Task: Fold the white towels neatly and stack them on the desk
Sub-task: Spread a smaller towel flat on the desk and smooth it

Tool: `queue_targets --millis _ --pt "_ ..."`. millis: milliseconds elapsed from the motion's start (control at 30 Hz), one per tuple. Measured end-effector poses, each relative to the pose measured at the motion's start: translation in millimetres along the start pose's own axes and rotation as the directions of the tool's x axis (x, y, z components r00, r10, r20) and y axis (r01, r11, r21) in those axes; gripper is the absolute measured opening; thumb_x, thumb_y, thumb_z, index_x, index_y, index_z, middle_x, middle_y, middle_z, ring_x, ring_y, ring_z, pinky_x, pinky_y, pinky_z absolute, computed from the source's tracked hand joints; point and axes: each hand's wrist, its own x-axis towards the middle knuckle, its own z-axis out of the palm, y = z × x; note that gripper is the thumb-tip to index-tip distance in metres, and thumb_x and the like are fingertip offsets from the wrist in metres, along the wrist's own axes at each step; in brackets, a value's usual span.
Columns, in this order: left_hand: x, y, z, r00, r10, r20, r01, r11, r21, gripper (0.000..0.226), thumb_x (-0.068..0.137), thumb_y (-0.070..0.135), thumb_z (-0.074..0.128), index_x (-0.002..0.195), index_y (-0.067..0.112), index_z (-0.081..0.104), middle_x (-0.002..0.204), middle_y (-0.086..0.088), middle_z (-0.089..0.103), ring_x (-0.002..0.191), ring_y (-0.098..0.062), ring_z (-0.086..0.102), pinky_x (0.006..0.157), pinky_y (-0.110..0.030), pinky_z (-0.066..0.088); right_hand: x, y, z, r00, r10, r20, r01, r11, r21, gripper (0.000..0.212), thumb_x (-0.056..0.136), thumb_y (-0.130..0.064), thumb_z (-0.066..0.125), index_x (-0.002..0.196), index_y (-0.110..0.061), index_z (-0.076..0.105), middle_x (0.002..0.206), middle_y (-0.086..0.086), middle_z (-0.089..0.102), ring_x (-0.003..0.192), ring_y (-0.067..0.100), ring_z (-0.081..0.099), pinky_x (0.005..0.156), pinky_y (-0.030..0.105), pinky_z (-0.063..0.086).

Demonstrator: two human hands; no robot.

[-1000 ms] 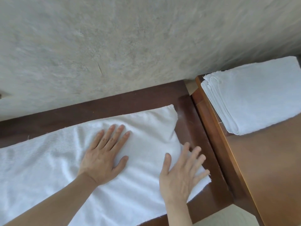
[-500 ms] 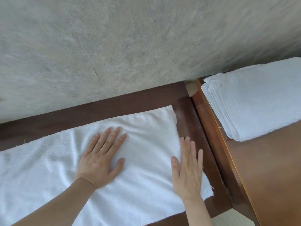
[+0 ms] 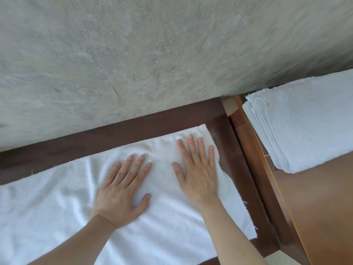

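Head cam, looking down: white towel [image 3: 80, 203] lies spread flat on a dark wood table [image 3: 235, 150], running from the left edge of the pic to near the table's right end. Bare strip of table shows behind it, w/ a grey wall [image 3: 152, 54] right behind that.

Both hands flat on the towel, palms down, fingers straight and slightly apart, gripping nothing. Left hand [image 3: 122, 192] sits about mid-towel, thumb out to the right; something like a ring on one finger, too small to be sure. Right hand [image 3: 198, 169] is just beside it, nearer the towel's far right corner, fingertips close to the back edge. Hands are apart, not touching. Light creases in the cloth left of the left hand; towel's right edge is a bit frayed.

To the right, a lighter brown table [image 3: 315, 217] butts up close to the dark one. On its back part sits a folded white towel stack [image 3: 298, 123], several layers visible at the folded edge, facing left. It's well apart from the spread towel.
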Motion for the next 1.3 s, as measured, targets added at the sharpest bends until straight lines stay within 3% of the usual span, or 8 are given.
queue_targets --millis 300,400,467,700,833,967,1167,1300 --pt "0.5 0.2 0.7 1.0 -0.009 -0.013 0.009 1.0 -0.006 0.079 0.088 0.054 0.045 0.158 0.023 0.026 0.167 0.0 0.017 0.154 -0.023 0.018 0.12 -0.052 0.023 9.9 1.6 -6.4 0.971 0.231 -0.059 -0.23 0.973 0.027 0.069 0.104 -0.058 0.016 0.162 -0.021 0.006 0.17 0.003 0.0 0.156 0.026 -0.005 0.124 0.057 0.004" --pt "0.6 0.0 0.6 1.0 -0.005 -0.02 0.005 1.0 -0.002 0.079 0.088 0.054 0.046 0.158 0.023 0.027 0.167 0.0 0.017 0.154 -0.023 0.018 0.121 -0.051 0.022 -23.5 -24.7 1.8 0.996 -0.085 -0.005 0.085 0.996 0.04 0.066 0.104 -0.057 0.027 0.162 -0.027 0.014 0.169 0.003 0.006 0.156 0.025 0.0 0.124 0.057 0.01" --pt "0.7 0.3 0.5 1.0 -0.005 -0.022 0.004 1.0 -0.006 0.079 0.088 0.054 0.046 0.158 0.023 0.028 0.167 0.0 0.018 0.153 -0.023 0.018 0.121 -0.051 0.022 -27.3 -16.9 6.0 0.982 -0.19 0.019 0.19 0.982 -0.007 0.064 0.104 -0.058 0.029 0.161 -0.03 0.017 0.169 0.003 0.007 0.156 0.024 0.001 0.123 0.056 0.016" --pt "0.6 0.8 1.7 0.999 -0.009 -0.043 0.009 1.0 -0.008 0.079 0.087 0.054 0.045 0.158 0.024 0.026 0.167 0.0 0.018 0.154 -0.022 0.018 0.122 -0.051 0.02 1.2 43.4 -15.3 0.985 0.171 -0.017 -0.171 0.982 -0.076 0.068 0.104 -0.06 0.009 0.162 -0.024 0.007 0.169 0.007 0.003 0.156 0.029 0.0 0.123 0.057 0.01" --pt "0.9 0.8 1.5 0.998 -0.002 -0.056 0.002 1.0 -0.004 0.079 0.087 0.054 0.045 0.158 0.023 0.027 0.167 0.0 0.018 0.154 -0.022 0.016 0.123 -0.05 0.019 -8.7 -21.8 -15.9 0.998 -0.06 -0.001 0.06 0.998 0.036 0.068 0.104 -0.059 0.015 0.162 -0.024 0.009 0.17 0.005 0.001 0.156 0.026 -0.006 0.125 0.053 0.0" --pt "0.5 0.3 3.1 0.996 0.002 -0.088 -0.002 1.0 -0.005 0.079 0.087 0.054 0.047 0.157 0.022 0.029 0.166 -0.001 0.021 0.154 -0.022 0.018 0.123 -0.049 0.02 -8.0 -48.9 5.9 0.974 -0.227 0.021 0.226 0.973 0.034 0.062 0.105 -0.057 0.026 0.161 -0.032 0.017 0.169 0.0 0.005 0.156 0.021 -0.001 0.124 0.053 0.012" --pt "-0.7 0.3 4.7 0.997 0.001 -0.073 -0.001 1.0 0.005 0.08 0.089 0.055 0.045 0.158 0.022 0.025 0.167 0.0 0.018 0.154 -0.022 0.015 0.122 -0.051 0.021 15.3 -9.7 0.4 0.998 0.069 -0.012 -0.069 0.998 -0.009 0.064 0.104 -0.054 0.016 0.162 -0.029 0.007 0.17 0.002 -0.001 0.156 0.021 -0.007 0.125 0.052 0.004" --pt "0.3 0.5 6.0 0.995 0.006 -0.099 -0.007 1.0 -0.013 0.081 0.089 0.055 0.045 0.158 0.02 0.025 0.166 -0.001 0.019 0.154 -0.021 0.016 0.123 -0.05 0.02 -0.6 -38.6 -12.4 0.983 0.185 -0.019 -0.182 0.977 0.111 0.066 0.103 -0.053 0.011 0.162 -0.023 0.008 0.169 0.003 -0.001 0.156 0.023 -0.006 0.125 0.051 -0.005"
